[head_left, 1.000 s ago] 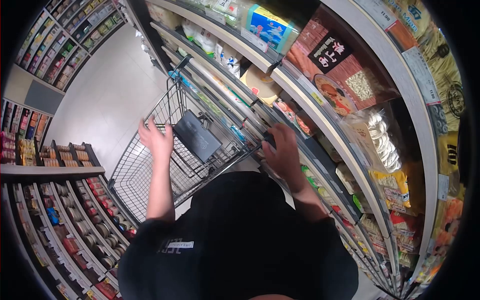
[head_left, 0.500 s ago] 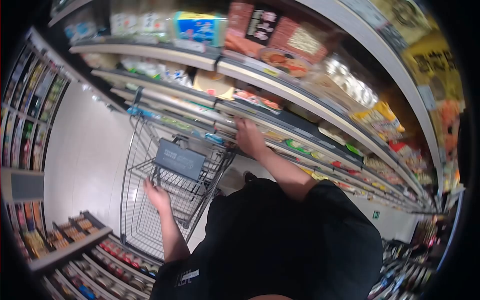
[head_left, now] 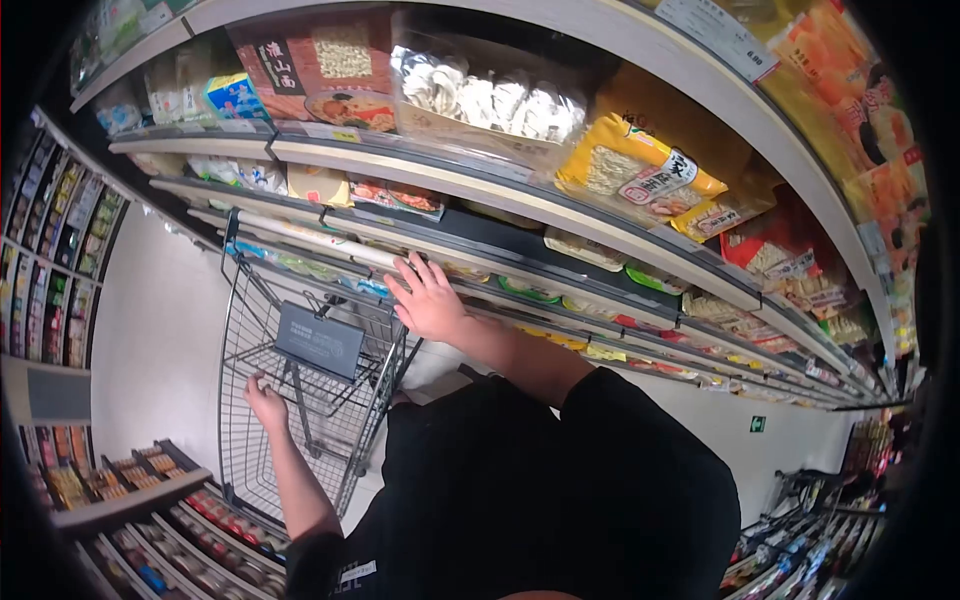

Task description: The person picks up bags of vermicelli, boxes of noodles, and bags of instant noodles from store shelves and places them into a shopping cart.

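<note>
My right hand [head_left: 430, 300] is open with fingers spread, palm down, its fingertips at the near end of a light bar [head_left: 330, 240] that runs along the shelf side of a wire shopping cart [head_left: 232, 440]. Over the cart's basket, my left hand [head_left: 265, 402] is raised with loosely bent, parted fingers and nothing between them. Between the two hands sits a dark grey placard [head_left: 320, 342] with pale print, fixed to the cart's folding seat. I see no goods in the basket. My black clothing hides part of the floor below.
Shelves of packaged noodles rise ahead, with a yellow noodle bag [head_left: 640, 170], a clear-windowed pack of white noodle bundles [head_left: 485, 95] and a reddish noodle box [head_left: 315, 65]. A lower shelf of jars [head_left: 215, 515] stands at bottom left. Pale aisle floor [head_left: 155, 300] stretches beyond the cart.
The view has shifted right along the shelves and sharpened. My right hand has gone from closed-looking fingers to spread ones by the bar. My left hand stays over the basket, fingers more bent.
</note>
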Motion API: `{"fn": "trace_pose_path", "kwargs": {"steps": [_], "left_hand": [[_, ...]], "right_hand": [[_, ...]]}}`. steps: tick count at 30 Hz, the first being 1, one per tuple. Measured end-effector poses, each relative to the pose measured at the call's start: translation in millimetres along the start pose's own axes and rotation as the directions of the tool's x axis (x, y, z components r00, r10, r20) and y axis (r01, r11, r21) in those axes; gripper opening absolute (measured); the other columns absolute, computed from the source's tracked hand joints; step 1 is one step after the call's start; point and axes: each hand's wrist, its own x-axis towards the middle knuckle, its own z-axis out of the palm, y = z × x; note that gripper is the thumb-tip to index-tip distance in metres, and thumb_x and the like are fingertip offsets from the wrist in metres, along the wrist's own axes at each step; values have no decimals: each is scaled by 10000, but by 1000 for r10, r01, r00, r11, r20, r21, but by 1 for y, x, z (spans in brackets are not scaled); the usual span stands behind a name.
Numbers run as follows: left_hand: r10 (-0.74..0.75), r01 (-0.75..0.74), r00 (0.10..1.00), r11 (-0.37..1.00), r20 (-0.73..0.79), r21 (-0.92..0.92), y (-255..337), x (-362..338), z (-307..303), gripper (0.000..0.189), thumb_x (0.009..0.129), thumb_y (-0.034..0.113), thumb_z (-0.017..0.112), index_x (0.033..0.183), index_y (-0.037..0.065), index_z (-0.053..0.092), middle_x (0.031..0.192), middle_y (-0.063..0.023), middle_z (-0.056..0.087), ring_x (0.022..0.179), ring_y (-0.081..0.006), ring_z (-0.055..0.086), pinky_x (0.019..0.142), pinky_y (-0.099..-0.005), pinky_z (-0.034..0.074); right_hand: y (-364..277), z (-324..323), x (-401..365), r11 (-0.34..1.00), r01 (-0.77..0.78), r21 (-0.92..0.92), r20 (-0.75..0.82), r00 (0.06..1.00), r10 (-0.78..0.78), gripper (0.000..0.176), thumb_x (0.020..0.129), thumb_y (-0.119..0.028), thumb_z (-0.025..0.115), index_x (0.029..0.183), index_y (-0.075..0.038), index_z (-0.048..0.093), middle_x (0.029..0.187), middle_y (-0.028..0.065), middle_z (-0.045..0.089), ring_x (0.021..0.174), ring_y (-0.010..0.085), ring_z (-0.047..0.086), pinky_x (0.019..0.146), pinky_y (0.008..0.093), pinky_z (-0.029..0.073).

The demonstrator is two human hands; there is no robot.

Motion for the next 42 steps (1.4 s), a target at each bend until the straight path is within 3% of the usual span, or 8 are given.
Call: {"fn": "trace_pose_path", "kwargs": {"steps": [14, 21, 25, 27, 30, 34, 37, 42], "left_hand": [[-198, 200, 980, 976, 24, -85, 70, -101, 22, 533, 825, -156, 402, 1237, 83, 641, 1307, -187, 502, 1126, -309, 594, 995, -360, 505], [-115, 138, 979, 982, -170, 132, 105, -137, 23, 504, 913, 126, 669, 1399, 107, 536, 1557, -259, 325, 1425, -449, 365, 1162, -516, 347], [144, -82, 913, 981, -382, 174, 187, -124, 13, 480, 931, 193, 692, 1378, 88, 555, 1527, -239, 391, 1417, -439, 375, 1165, -517, 327], [381, -430, 866, 898, -324, -95, 291, -116, -14, 363, 966, 149, 657, 1310, 51, 599, 1408, -201, 523, 1296, -364, 525, 1092, -443, 424], [563, -545, 810, 625, -161, -559, 441, -116, -44, 214, 1003, 94, 628, 1195, 6, 666, 1058, -95, 684, 960, -166, 667, 853, -288, 521], [702, -380, 704, 506, 113, -775, 579, -108, -65, 296, 1076, 175, 565, 1318, 12, 617, 944, -44, 670, 710, -62, 559, 624, -225, 473], [681, -384, 716, 567, 152, -729, 637, -77, -51, 330, 1000, 277, 614, 1076, -34, 696, 741, -79, 682, 594, -124, 595, 572, -286, 491], [630, -362, 689, 727, 358, -583, 674, -54, -51, 329, 945, 231, 630, 835, -75, 681, 679, -93, 638, 549, -147, 554, 536, -318, 460]], "right_hand": [[62, -53, -100, 984, -55, 167, 160, 987, 29, 497, 953, -382, 635, 1310, -37, 654, 1665, 205, 277, 1551, 398, 224, 1214, 550, 293], [69, -104, -131, 928, -132, 349, 124, 988, 94, 412, 920, -261, 686, 1265, -36, 671, 1567, 207, 416, 1489, 401, 333, 1183, 537, 346], [88, -216, -132, 868, 65, 492, -370, 918, 141, 294, 871, -93, 699, 1153, -22, 664, 1325, 181, 591, 1215, 370, 571, 1012, 476, 484], [107, -281, -128, 911, 101, 401, -624, 758, 191, 264, 850, -20, 694, 1110, -6, 650, 1234, 179, 623, 1075, 333, 640, 911, 433, 524], [125, -344, -109, 882, 9, 471, -774, 483, 409, 257, 855, 14, 683, 1107, 31, 637, 1150, 198, 632, 994, 272, 666, 822, 401, 545], [153, -385, -90, 739, -332, 587, -511, 556, 655, 301, 909, -176, 697, 1102, 53, 669, 863, 211, 699, 822, 253, 711, 772, 358, 554], [182, -407, -75, 645, -626, 439, -250, 605, 756, 426, 940, -319, 692, 1169, 39, 662, 737, 162, 710, 622, 200, 657, 666, 320, 533], [175, -438, -71, 524, -712, 468, 64, 618, 784, 634, 935, -491, 629, 1236, 65, 666, 773, 202, 733, 749, 323, 726, 791, 452, 554]]}}
